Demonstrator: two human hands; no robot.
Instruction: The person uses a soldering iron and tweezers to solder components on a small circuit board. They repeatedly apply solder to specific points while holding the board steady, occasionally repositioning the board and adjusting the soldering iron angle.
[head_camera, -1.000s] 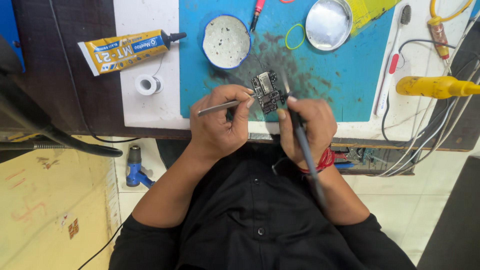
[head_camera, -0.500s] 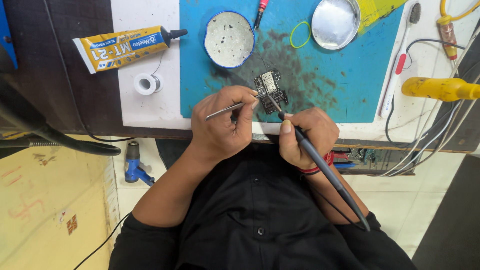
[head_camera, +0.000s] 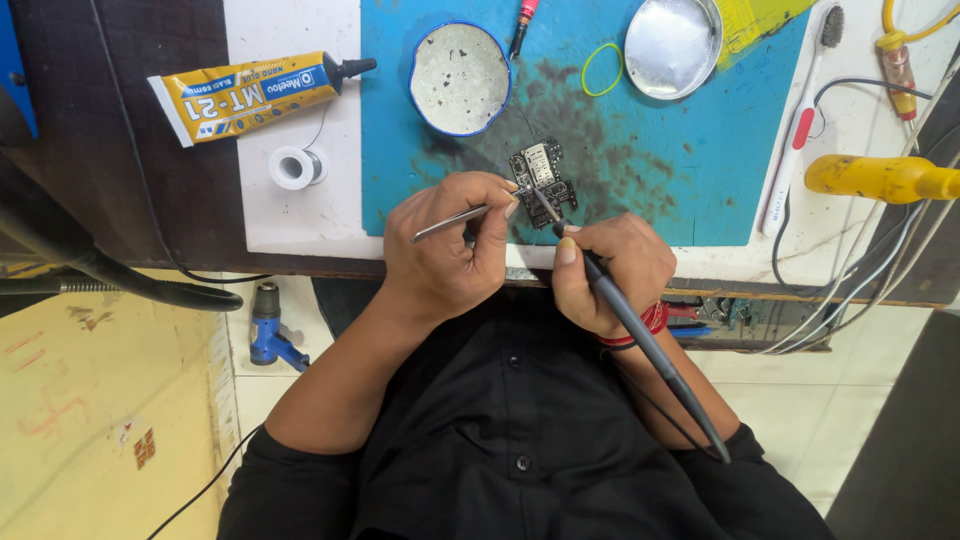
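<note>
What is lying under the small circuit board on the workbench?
The circuit board lies on a blue work mat, on a dark stained patch. The mat directly beneath the board is covered, and the left hand hides its near edge.

Tweezers (head_camera: 450, 220) bare metal, dull shine. Soldering iron (head_camera: 640, 330) handle matt dark plastic, tip metal. Circuit board (head_camera: 543, 173) matt black w/ shiny metal parts. Blue mat (head_camera: 690, 170) rubbery-looking, matt, scorched dark patches near centre. Round lid (head_camera: 672, 45) at mat's far edge polished metal. Glue tube (head_camera: 245, 95) glossy yellow. Shirt (head_camera: 500, 430) black cloth, matt.
</note>
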